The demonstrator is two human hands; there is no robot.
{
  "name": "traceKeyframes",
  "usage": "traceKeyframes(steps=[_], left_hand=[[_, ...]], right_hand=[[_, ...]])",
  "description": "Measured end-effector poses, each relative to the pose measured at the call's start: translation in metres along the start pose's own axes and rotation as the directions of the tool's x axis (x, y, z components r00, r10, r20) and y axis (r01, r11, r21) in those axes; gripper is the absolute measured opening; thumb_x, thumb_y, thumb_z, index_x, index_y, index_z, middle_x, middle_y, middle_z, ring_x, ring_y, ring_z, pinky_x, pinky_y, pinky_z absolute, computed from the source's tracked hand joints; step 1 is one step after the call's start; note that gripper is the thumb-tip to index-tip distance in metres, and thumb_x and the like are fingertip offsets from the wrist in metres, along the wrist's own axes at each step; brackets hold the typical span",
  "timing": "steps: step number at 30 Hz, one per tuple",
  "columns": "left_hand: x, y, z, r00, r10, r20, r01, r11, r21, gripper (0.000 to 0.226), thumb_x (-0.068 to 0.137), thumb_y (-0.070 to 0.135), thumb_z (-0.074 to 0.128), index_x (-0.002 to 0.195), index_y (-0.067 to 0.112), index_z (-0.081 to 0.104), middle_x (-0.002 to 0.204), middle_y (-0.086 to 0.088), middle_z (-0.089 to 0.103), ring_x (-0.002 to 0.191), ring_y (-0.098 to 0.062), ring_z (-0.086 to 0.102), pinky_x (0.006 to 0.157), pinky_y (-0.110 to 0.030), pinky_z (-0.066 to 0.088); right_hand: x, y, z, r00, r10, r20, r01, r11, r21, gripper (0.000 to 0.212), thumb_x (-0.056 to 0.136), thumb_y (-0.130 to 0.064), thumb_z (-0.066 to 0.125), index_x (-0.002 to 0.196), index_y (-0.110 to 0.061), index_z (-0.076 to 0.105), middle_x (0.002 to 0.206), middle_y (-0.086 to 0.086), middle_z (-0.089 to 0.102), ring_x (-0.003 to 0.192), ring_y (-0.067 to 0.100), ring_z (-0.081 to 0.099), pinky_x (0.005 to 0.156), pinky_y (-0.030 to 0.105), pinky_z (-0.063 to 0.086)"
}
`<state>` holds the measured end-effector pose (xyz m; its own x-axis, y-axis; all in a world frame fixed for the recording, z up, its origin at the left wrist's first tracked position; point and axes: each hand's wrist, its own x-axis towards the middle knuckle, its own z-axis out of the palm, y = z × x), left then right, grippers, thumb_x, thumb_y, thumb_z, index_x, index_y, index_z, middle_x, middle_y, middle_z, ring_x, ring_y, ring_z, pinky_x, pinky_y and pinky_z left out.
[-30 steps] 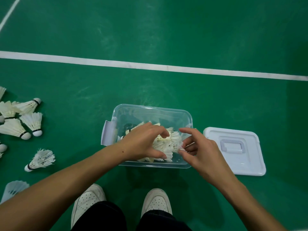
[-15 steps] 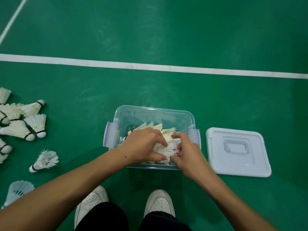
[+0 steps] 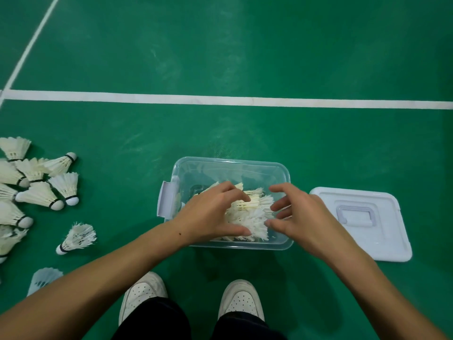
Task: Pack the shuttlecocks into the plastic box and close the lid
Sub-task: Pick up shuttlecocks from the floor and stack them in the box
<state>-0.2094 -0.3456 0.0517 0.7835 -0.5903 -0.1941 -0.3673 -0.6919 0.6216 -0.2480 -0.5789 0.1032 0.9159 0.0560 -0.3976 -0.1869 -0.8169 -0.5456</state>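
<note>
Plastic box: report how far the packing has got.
Done: a heap of shuttlecocks lies in the plastic box. In hand: the left hand presses them down; the right hand hovers open. Left: the loose shuttlecocks on the floor, and the lid, off beside the box.

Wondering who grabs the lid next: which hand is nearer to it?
Right. The right hand hovers over the box's right end, beside the lid; the left hand is farther, on the shuttlecocks.
</note>
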Motion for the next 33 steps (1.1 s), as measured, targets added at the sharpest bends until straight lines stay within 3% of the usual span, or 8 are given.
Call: traceKeyframes(steps=[5,7,10,13,18,25,30,33], left_hand=[[-0.026,-0.005,-0.029,0.962,-0.075,-0.263,0.000,0.961,-0.277,0.062,0.076,0.058,0.088,0.127,0.030,0.067,0.119,0.015,0.066,0.099,-0.007,0.066,0.076,-0.013,0.046],[-0.043,-0.012,-0.044,0.933,-0.107,-0.342,0.000,0.955,-0.298,0.063,0.076,0.053,0.090,0.128,0.028,0.066,0.119,0.014,0.069,0.099,-0.011,0.068,0.075,-0.017,0.050],[-0.077,-0.034,-0.063,0.895,-0.150,-0.420,0.038,0.964,-0.263,0.067,0.075,0.055,0.090,0.131,0.028,0.064,0.118,0.015,0.069,0.098,-0.013,0.068,0.075,-0.035,0.057],[-0.112,-0.062,-0.079,0.824,-0.280,-0.493,0.123,0.937,-0.326,0.070,0.074,0.057,0.088,0.132,0.029,0.063,0.116,0.013,0.071,0.097,-0.014,0.068,0.076,-0.038,0.057],[-0.170,-0.101,-0.090,0.733,-0.396,-0.553,0.200,0.903,-0.381,0.065,0.076,0.048,0.089,0.132,0.030,0.062,0.116,0.012,0.071,0.098,-0.014,0.069,0.078,-0.043,0.057],[-0.263,-0.152,-0.083,0.653,-0.489,-0.579,0.277,0.865,-0.418,0.063,0.079,0.047,0.091,0.133,0.034,0.062,0.119,0.013,0.069,0.100,-0.016,0.067,0.076,-0.047,0.056],[-0.315,-0.186,-0.068,0.604,-0.552,-0.575,0.326,0.830,-0.453,0.064,0.077,0.047,0.090,0.133,0.034,0.062,0.118,0.014,0.068,0.101,-0.016,0.066,0.076,-0.042,0.056],[-0.337,-0.206,-0.055,0.597,-0.593,-0.541,0.374,0.802,-0.466,0.070,0.074,0.053,0.089,0.135,0.034,0.060,0.120,0.016,0.066,0.103,-0.013,0.064,0.077,-0.033,0.054]], right_hand=[[0.009,-0.012,-0.004,0.990,-0.103,-0.092,0.104,0.995,0.004,0.063,0.081,-0.045,0.085,0.136,-0.036,0.057,0.097,-0.017,0.067,0.082,0.003,0.067,0.082,0.040,0.059],[0.015,-0.028,0.003,0.983,-0.160,-0.087,0.164,0.985,0.045,0.064,0.079,-0.048,0.085,0.135,-0.037,0.056,0.096,-0.016,0.066,0.081,0.003,0.066,0.081,0.039,0.059],[0.026,-0.058,0.020,0.962,-0.263,-0.067,0.269,0.959,0.089,0.066,0.079,-0.050,0.084,0.136,-0.039,0.054,0.100,-0.016,0.065,0.083,0.004,0.065,0.080,0.040,0.060],[0.037,-0.095,0.041,0.924,-0.380,-0.039,0.382,0.920,0.091,0.066,0.081,-0.050,0.083,0.138,-0.037,0.052,0.102,-0.016,0.064,0.085,0.006,0.064,0.079,0.041,0.060],[0.053,-0.163,0.084,0.840,-0.542,0.038,0.539,0.840,0.060,0.065,0.083,-0.048,0.081,0.139,-0.033,0.052,0.103,-0.015,0.064,0.085,0.005,0.064,0.079,0.041,0.060],[0.061,-0.236,0.154,0.753,-0.627,0.198,0.643,0.766,-0.022,0.064,0.085,-0.050,0.079,0.140,-0.035,0.049,0.108,-0.016,0.066,0.090,0.005,0.066,0.085,0.041,0.059],[0.068,-0.262,0.197,0.725,-0.633,0.271,0.671,0.738,-0.071,0.063,0.086,-0.050,0.078,0.140,-0.034,0.049,0.111,-0.015,0.067,0.092,0.007,0.067,0.086,0.042,0.058],[0.074,-0.274,0.226,0.719,-0.623,0.309,0.676,0.730,-0.103,0.062,0.087,-0.050,0.076,0.139,-0.033,0.049,0.111,-0.014,0.068,0.092,0.009,0.067,0.085,0.042,0.058]])
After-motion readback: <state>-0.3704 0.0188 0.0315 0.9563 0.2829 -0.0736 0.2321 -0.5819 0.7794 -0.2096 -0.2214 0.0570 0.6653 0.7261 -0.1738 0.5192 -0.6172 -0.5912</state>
